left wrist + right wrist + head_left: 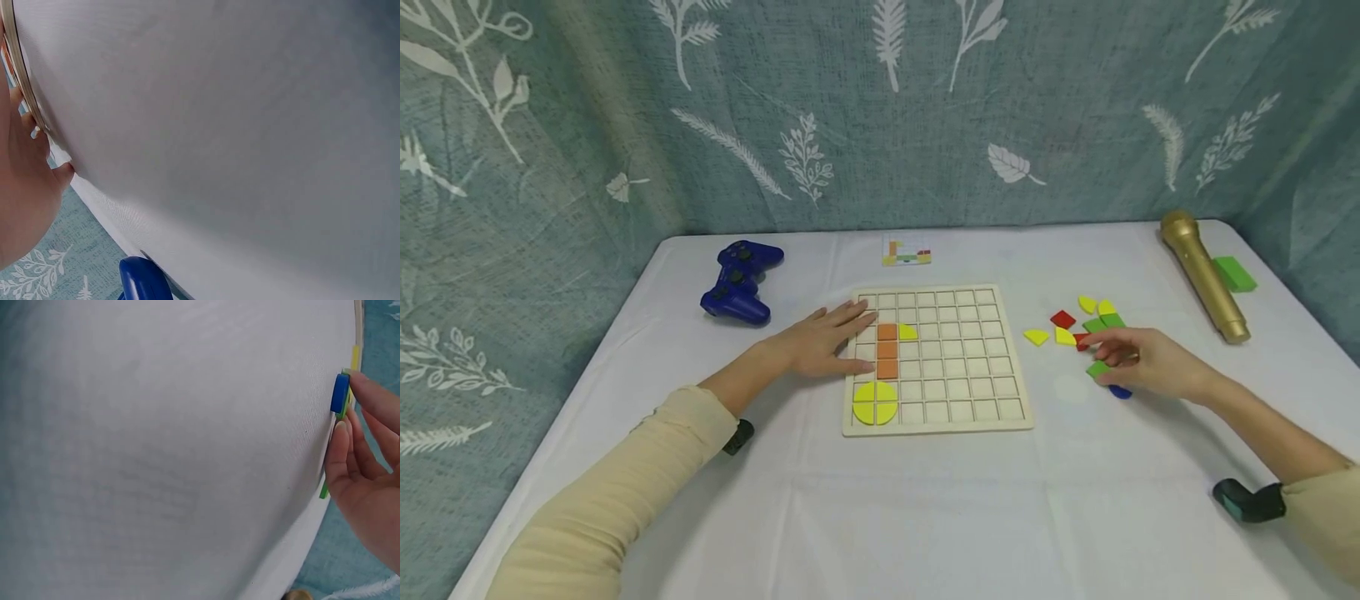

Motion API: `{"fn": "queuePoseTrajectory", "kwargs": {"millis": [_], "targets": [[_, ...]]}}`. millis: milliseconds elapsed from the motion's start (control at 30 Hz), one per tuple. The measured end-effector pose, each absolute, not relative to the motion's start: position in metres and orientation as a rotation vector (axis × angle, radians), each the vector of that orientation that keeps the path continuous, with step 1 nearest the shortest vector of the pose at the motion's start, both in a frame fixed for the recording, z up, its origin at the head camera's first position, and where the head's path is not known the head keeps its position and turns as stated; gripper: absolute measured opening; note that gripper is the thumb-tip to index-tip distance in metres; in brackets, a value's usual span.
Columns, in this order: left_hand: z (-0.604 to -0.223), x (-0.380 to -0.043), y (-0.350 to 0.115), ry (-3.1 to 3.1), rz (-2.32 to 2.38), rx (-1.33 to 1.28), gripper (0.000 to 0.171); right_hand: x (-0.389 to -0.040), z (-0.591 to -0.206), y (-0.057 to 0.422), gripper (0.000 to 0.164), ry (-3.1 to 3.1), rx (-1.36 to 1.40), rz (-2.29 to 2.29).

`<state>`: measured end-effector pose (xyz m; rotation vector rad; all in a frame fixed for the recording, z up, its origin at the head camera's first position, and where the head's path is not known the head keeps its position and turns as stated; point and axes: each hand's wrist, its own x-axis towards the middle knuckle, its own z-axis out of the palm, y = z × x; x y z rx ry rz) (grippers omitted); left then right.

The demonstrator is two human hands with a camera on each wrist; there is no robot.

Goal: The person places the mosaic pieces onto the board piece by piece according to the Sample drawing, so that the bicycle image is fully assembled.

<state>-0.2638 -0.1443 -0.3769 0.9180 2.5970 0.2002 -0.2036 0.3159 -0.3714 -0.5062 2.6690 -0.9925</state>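
Observation:
My left hand (823, 340) lies with fingers spread over the left edge of a pale wooden grid board (951, 412). Beside its fingers, several orange square tiles (887, 350) form a column, with a yellow quarter-round tile (907, 332) to their right. Several yellow quarter-rounds make a circle (875, 403) in the board's near left corner. Right of the board, my right hand (1150, 362) pinches a green tile (1098, 368) between thumb and fingertip. A blue piece (339, 393) overlaps this green tile in the right wrist view.
Loose red, yellow and green tiles (1063, 319) lie just beyond my right hand. A small pattern card (907, 252) sits behind the board. A blue game controller (741, 283) is at the back left; a gold microphone (1206, 279) and a green block (1235, 274) are at the far right.

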Motion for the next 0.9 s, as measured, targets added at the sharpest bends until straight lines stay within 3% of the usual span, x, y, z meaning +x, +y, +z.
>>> {"fn": "queuePoseTrajectory", "kwargs": {"millis": [367, 700, 900], "targets": [[-0.376, -0.262, -0.146, 2.606, 0.217, 0.926, 0.087, -0.202, -0.370, 0.314, 0.047, 2.737, -0.375, -0.963], [-0.374, -0.260, -0.144, 2.606, 0.205, 0.909, 0.088, -0.206, -0.365, 0.313, 0.023, 2.930, -0.362, -0.845], [-0.376, -0.262, -0.144, 2.604, 0.191, 0.901, 0.088, -0.212, -0.358, 0.303, 0.034, 2.753, -0.172, -1.075]]}}
